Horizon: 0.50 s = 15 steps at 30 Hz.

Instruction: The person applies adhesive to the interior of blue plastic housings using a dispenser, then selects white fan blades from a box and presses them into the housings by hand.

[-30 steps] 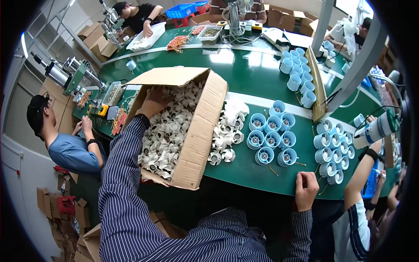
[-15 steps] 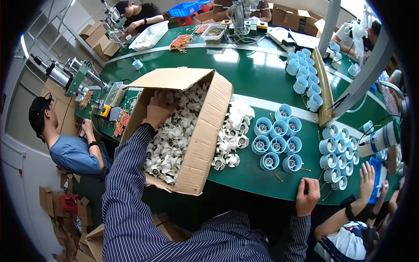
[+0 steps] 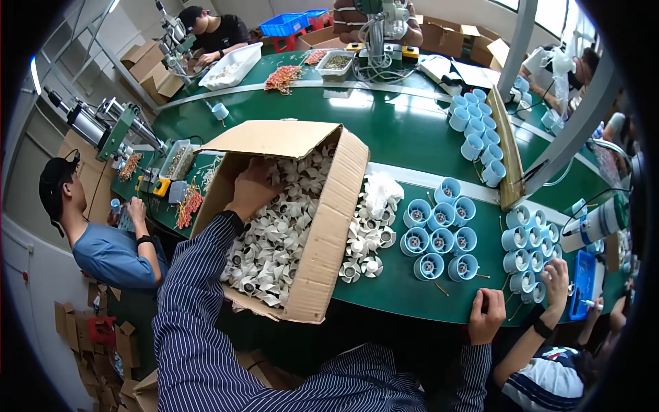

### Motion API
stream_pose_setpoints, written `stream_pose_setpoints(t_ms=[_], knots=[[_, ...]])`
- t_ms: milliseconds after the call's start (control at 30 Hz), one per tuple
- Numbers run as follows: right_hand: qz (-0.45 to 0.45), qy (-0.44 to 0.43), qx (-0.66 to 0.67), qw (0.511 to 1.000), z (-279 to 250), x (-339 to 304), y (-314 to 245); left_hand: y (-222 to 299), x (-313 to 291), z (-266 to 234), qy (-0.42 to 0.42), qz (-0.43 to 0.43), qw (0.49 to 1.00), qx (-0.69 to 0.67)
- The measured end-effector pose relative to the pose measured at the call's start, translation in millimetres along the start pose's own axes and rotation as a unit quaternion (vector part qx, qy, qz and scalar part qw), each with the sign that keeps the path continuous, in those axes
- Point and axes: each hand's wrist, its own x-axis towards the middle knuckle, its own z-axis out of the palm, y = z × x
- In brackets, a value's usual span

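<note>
My left hand reaches into an open cardboard box tilted toward me at the table's edge. Many white plastic fan impellers fill the box, and my fingertips are hidden among them near its far end. Loosely curled into a fist, my right hand rests at the table's front edge with nothing visible in it. Right of the box lies a pile of loose white impellers with a crumpled white plastic bag. Several light blue cylindrical housings stand beside it, small motors visible inside and wires trailing.
More blue housings stand at the right, close to a co-worker's hand. Others line a wooden rail on the green table. A person in blue works at the left beside a press. A metal post rises at the right.
The view has shifted slightly, so the box appears lower. My left hand stays inside it among the impellers, and my right hand remains at the edge. The co-worker's hand at right has closed and moved left.
</note>
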Motion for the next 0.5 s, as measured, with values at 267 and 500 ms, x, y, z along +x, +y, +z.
stream_pose_setpoints(t_ms=[267, 500], knots=[[0.012, 0.012, -0.013, 1.0, -0.3, -1.3, 1.8, -11.5, 16.8, -24.8, -0.077, -0.081, 0.99, -0.086], [0.003, 0.004, -0.005, 1.0, 2.9, 2.3, 2.1, -3.7, -8.4, -5.6, -0.018, -0.047, 0.999, 0.002]])
